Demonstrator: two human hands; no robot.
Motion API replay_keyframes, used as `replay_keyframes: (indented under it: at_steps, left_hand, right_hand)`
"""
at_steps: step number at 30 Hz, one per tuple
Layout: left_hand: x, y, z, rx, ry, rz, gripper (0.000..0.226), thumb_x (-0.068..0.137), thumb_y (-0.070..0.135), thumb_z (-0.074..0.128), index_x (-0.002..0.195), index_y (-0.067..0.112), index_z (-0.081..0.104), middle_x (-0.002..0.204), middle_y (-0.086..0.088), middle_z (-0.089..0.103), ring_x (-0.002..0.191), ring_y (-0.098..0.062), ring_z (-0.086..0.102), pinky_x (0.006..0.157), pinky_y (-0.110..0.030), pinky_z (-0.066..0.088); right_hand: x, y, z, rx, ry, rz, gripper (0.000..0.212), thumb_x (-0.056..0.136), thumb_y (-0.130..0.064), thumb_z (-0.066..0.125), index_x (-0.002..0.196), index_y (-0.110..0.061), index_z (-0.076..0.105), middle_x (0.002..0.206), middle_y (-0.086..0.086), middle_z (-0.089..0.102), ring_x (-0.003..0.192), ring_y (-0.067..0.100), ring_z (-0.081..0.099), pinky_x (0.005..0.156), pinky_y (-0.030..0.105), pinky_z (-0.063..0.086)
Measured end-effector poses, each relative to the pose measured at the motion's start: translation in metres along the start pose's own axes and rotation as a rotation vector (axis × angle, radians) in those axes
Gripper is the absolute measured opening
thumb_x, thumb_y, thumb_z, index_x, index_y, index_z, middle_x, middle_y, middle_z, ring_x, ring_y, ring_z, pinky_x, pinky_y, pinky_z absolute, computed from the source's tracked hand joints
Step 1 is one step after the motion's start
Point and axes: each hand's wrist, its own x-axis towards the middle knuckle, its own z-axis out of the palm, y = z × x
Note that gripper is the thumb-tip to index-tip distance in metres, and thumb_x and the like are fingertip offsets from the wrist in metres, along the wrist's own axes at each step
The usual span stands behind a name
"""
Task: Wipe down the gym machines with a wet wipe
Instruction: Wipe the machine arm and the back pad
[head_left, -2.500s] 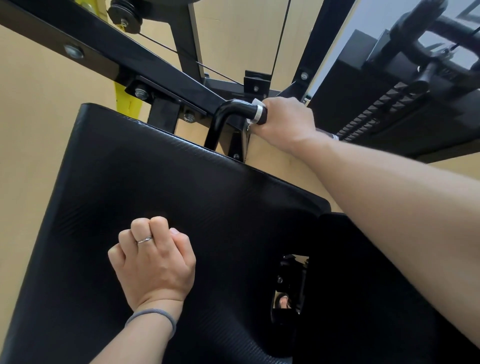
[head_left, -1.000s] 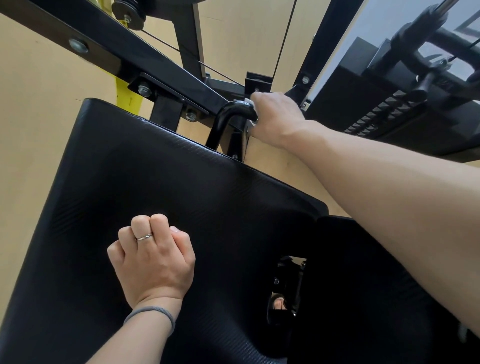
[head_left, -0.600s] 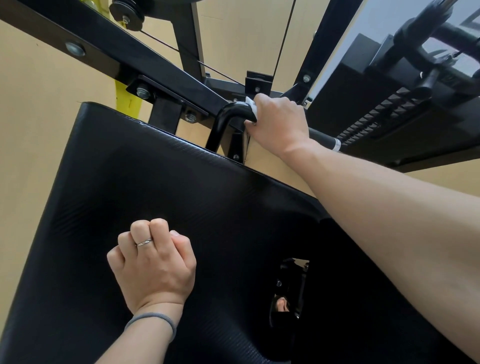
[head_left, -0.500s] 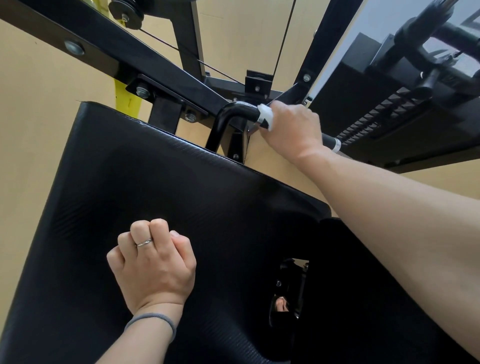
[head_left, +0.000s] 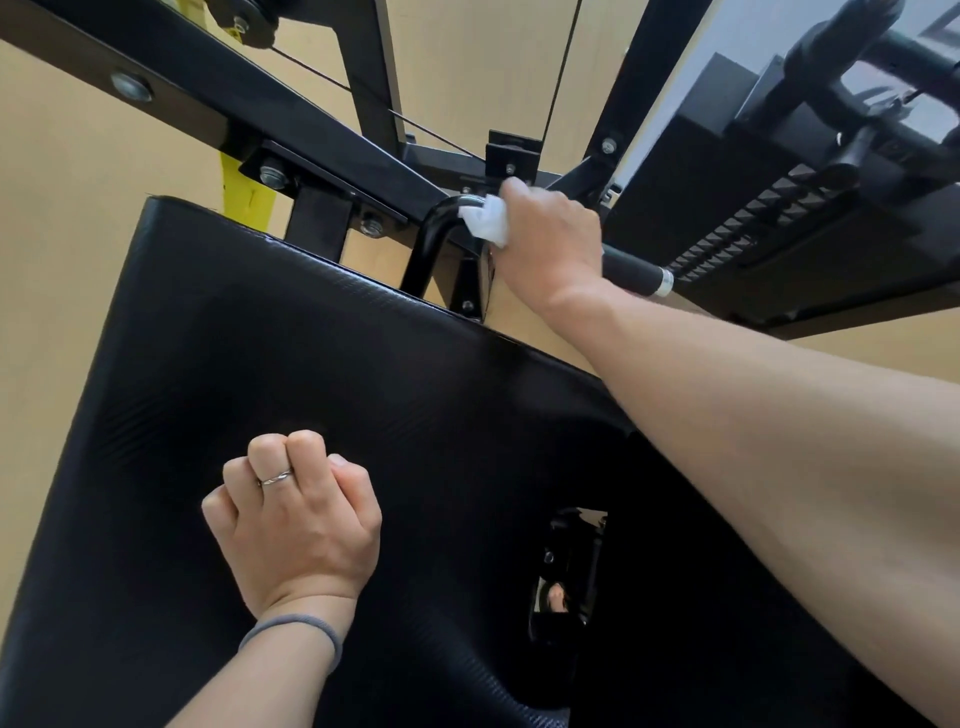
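From the head camera, the person leans over a big black pad (head_left: 322, 364) of the gym machine, and both bare arms reach into the scene. The right hand (head_left: 550, 244) is stretched out to the far edge of the pad, fingers curled round a black handle bar (head_left: 434, 236) with a crumpled white wet wipe (head_left: 485, 221) bunched between palm and metal. The wipe sits right at the bend of the bar, where it turns down behind the pad, and a corner of it sticks out past the knuckles on the left. The straight, gripped end of the same bar (head_left: 631, 270) pokes out on the other side of the hand, ending in a silver collar.

The left hand (head_left: 296, 525) rests on the pad, nearer the person, clenched into a loose fist with nothing visible inside it (a thin ring shows on one finger, and a grey hair tie (head_left: 291, 631) circles the wrist).

Above the pad runs a black steel frame beam (head_left: 208, 98) with bolts, crossing from upper left toward the handle. A yellow strip (head_left: 244, 192) shows behind it. To the upper right is another dark machine with a ridged part (head_left: 769, 218), well apart from both hands.
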Motion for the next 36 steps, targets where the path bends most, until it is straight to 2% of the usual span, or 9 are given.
replay_keyframes:
  at_steps: [4,11,15,18,21,24,29,33,36]
  left_hand:
    - [0.0,0.0,-0.001,0.005,0.003,0.0,0.012,0.092,0.019,0.044,0.093,0.007,0.045,0.099,-0.013,0.037,0.086,-0.033,0.034,0.074,-0.05,0.029]
    - [0.001,0.001,-0.003,0.029,-0.01,0.008,0.013,0.093,0.021,0.041,0.092,0.008,0.043,0.099,-0.013,0.039,0.085,-0.032,0.033,0.074,-0.048,0.028]
    - [0.0,0.0,-0.002,0.022,0.0,0.009,0.013,0.093,0.021,0.041,0.093,0.008,0.044,0.1,-0.014,0.04,0.085,-0.032,0.032,0.074,-0.049,0.027]
    - [0.001,0.001,-0.002,0.022,-0.005,0.004,0.013,0.093,0.021,0.041,0.093,0.008,0.043,0.1,-0.015,0.041,0.085,-0.032,0.033,0.074,-0.049,0.028]
    - [0.0,0.001,-0.002,0.028,-0.007,0.005,0.013,0.094,0.021,0.041,0.093,0.008,0.043,0.1,-0.016,0.041,0.086,-0.032,0.034,0.074,-0.049,0.028]
    - [0.0,0.0,-0.002,0.025,-0.01,-0.001,0.013,0.094,0.02,0.041,0.093,0.008,0.043,0.1,-0.016,0.042,0.086,-0.033,0.034,0.074,-0.049,0.028]
    - [0.0,0.001,-0.002,0.018,0.002,0.011,0.014,0.094,0.021,0.042,0.094,0.007,0.043,0.099,-0.015,0.041,0.085,-0.033,0.034,0.074,-0.048,0.027]
    - [0.0,0.0,-0.001,0.015,0.001,0.011,0.015,0.094,0.021,0.042,0.094,0.007,0.044,0.099,-0.015,0.042,0.085,-0.032,0.034,0.074,-0.047,0.027]
    - [0.0,0.0,-0.001,0.018,0.011,0.011,0.013,0.093,0.02,0.043,0.094,0.007,0.044,0.098,-0.014,0.041,0.084,-0.032,0.033,0.074,-0.047,0.026]
  right_hand:
    - [-0.001,0.013,0.001,-0.021,-0.018,0.001,0.01,0.091,-0.013,0.057,0.097,-0.017,0.05,0.085,0.003,0.058,0.079,0.033,0.057,0.07,0.038,0.036]
    - [-0.037,0.103,0.006,-0.046,-0.141,0.311,0.016,0.093,-0.029,0.063,0.098,-0.015,0.057,0.088,0.01,0.061,0.075,0.03,0.053,0.066,0.037,0.041]
    - [-0.028,0.07,0.0,-0.027,-0.094,0.174,0.013,0.094,-0.017,0.06,0.106,-0.014,0.055,0.088,0.004,0.053,0.077,0.027,0.048,0.068,0.036,0.036]
    - [-0.008,0.02,-0.005,-0.013,-0.058,0.038,0.016,0.09,-0.009,0.057,0.102,-0.017,0.05,0.089,0.002,0.05,0.079,0.028,0.047,0.07,0.038,0.036]
    - [0.002,0.001,-0.004,0.017,-0.053,0.038,0.014,0.089,-0.012,0.057,0.1,-0.017,0.049,0.088,0.003,0.051,0.078,0.03,0.047,0.07,0.039,0.037]
    - [-0.008,0.025,-0.002,0.002,-0.064,0.054,0.012,0.091,-0.02,0.058,0.094,-0.021,0.047,0.087,0.003,0.053,0.077,0.03,0.05,0.07,0.038,0.04]
    - [-0.035,0.09,0.005,-0.034,-0.114,0.27,0.017,0.095,-0.026,0.064,0.105,-0.014,0.055,0.089,0.006,0.057,0.079,0.027,0.057,0.066,0.037,0.042]
    - [-0.042,0.105,0.01,0.011,-0.129,0.591,0.017,0.096,-0.021,0.061,0.109,-0.011,0.059,0.098,0.012,0.061,0.088,0.032,0.06,0.07,0.038,0.046]
    - [-0.047,0.101,0.004,0.141,-0.301,0.87,0.029,0.094,-0.023,0.062,0.116,-0.005,0.059,0.104,0.013,0.065,0.089,0.031,0.065,0.065,0.037,0.049]
